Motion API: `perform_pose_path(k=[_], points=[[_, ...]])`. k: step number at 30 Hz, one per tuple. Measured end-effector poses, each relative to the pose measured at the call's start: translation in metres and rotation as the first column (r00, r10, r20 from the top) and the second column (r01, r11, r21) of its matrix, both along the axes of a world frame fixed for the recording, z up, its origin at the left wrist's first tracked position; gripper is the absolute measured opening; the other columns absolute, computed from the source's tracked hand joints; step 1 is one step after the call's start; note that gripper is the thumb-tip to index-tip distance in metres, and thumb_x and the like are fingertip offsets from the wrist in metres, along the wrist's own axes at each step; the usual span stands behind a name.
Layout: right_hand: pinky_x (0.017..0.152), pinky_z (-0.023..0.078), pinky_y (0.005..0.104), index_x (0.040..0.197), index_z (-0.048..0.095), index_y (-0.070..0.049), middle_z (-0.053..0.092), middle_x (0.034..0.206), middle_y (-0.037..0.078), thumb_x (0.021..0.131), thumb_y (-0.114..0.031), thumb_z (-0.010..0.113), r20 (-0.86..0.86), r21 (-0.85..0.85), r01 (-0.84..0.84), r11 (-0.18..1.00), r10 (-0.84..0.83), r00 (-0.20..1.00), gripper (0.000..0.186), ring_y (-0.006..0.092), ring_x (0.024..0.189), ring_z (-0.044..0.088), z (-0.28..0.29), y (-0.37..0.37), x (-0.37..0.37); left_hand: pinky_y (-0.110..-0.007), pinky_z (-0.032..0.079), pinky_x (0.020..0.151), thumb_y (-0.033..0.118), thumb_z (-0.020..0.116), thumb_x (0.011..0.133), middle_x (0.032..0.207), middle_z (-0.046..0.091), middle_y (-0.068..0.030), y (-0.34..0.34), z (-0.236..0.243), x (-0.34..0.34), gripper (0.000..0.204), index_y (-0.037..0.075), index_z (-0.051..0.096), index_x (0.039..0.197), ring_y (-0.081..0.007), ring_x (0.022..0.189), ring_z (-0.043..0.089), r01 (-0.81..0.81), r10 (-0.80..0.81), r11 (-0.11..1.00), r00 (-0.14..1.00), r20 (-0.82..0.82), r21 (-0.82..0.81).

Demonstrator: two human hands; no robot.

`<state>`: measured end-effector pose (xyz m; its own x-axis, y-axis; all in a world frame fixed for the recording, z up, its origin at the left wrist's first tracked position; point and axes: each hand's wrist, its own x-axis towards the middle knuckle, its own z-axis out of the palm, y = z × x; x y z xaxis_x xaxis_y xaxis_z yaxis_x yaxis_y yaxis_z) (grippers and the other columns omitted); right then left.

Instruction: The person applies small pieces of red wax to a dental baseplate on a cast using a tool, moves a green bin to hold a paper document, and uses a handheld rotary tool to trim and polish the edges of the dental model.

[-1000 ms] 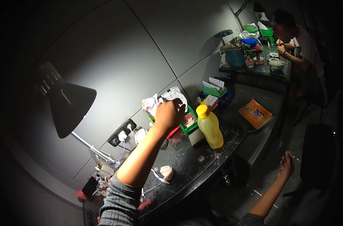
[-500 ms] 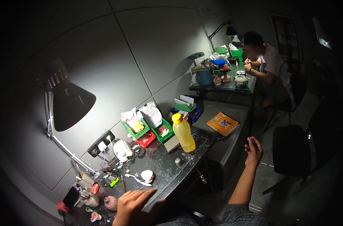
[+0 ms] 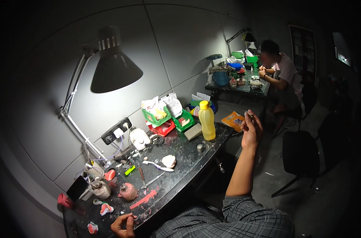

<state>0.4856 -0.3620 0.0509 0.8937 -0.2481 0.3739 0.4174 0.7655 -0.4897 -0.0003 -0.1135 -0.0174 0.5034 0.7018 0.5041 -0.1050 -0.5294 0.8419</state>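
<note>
My right hand (image 3: 250,129) is raised right of the yellow bottle (image 3: 208,125), fingertips closed on a small pale thing I cannot make out. At the desk's front edge, my left hand (image 3: 124,225) is open with loosely bent fingers, nothing visible in it. Near it lie a pink strip (image 3: 143,199), a pink-and-white piece (image 3: 106,209) and a rounded pink container (image 3: 128,192). Farther along sit a pale dental model (image 3: 169,161), a white-and-purple tool (image 3: 158,166), a green object (image 3: 129,171) and a small metal cup (image 3: 200,148).
A desk lamp (image 3: 115,71) arches over the black desk (image 3: 180,178). Behind are green bins (image 3: 154,116), a red bin (image 3: 162,129), a power strip (image 3: 109,137) and an orange booklet (image 3: 232,119). A person (image 3: 287,79) works at another desk. A black chair (image 3: 295,152) stands right.
My left hand has dropped from over the bins to the desk's front edge. My right hand has risen toward the bottle's right, still pinching the small thing. The view has shifted.
</note>
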Motion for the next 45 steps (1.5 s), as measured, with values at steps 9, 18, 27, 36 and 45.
perform_pose_path(k=[9,18,27,36,45], points=[[0.055,0.052,0.0246,0.108,0.068,0.002,0.069,0.086,0.008,0.090,-0.001,0.070,0.146,-0.511,-0.571,0.642,0.720,0.679,0.019,0.0127,0.068,0.064,0.016,0.129,-0.151,-0.026,0.055,0.067,0.006,0.063,0.093,0.086,0.074,-0.0105,-0.012,-0.001,0.015,0.013,-0.003,0.070,0.099,-0.0131,0.074,0.069,0.016,-0.015,1.000,0.994,-0.108,0.008],[0.062,0.056,0.0258,0.104,0.068,0.001,0.073,0.095,0.011,0.085,0.001,0.075,-0.277,-0.560,-0.828,0.020,0.938,0.210,0.020,0.0168,0.081,0.071,-0.054,0.170,-0.274,-0.029,0.056,0.085,0.002,0.059,0.098,0.117,0.067,-0.0112,-0.015,-0.009,0.022,0.027,-0.002,0.059,0.124,-0.0140,0.097,0.066,0.157,-0.110,0.953,0.977,0.185,-0.261],[0.062,0.053,0.0223,0.103,0.071,0.001,0.073,0.096,0.007,0.087,0.000,0.074,-0.298,-0.542,-0.840,0.024,0.929,0.219,0.017,0.0108,0.082,0.068,-0.076,0.167,-0.284,-0.026,0.058,0.075,0.001,0.061,0.096,0.103,0.068,-0.0092,-0.016,-0.018,0.035,0.012,-0.002,0.065,0.108,-0.0124,0.086,0.067,0.242,-0.122,0.868,0.950,0.288,-0.432],[0.060,0.053,0.0210,0.105,0.072,0.002,0.068,0.103,0.007,0.091,-0.004,0.071,-0.197,-0.694,-0.712,0.107,0.923,0.331,0.016,0.0103,0.083,0.067,-0.087,0.170,-0.279,-0.029,0.057,0.074,0.002,0.060,0.096,0.101,0.066,-0.0083,-0.011,-0.021,0.036,0.014,-0.002,0.063,0.110,-0.0133,0.085,0.065,0.277,-0.102,0.791,0.939,0.330,-0.545],[0.059,0.054,0.0205,0.103,0.073,0.002,0.069,0.102,0.008,0.091,-0.004,0.070,-0.078,-0.803,-0.573,0.164,0.924,0.374,0.013,0.0099,0.081,0.066,-0.088,0.171,-0.280,-0.031,0.057,0.080,0.003,0.056,0.098,0.104,0.065,-0.0107,-0.007,-0.026,0.031,0.014,-0.003,0.059,0.111,-0.0149,0.089,0.065,0.306,-0.137,0.779,0.935,0.328,-0.547]])
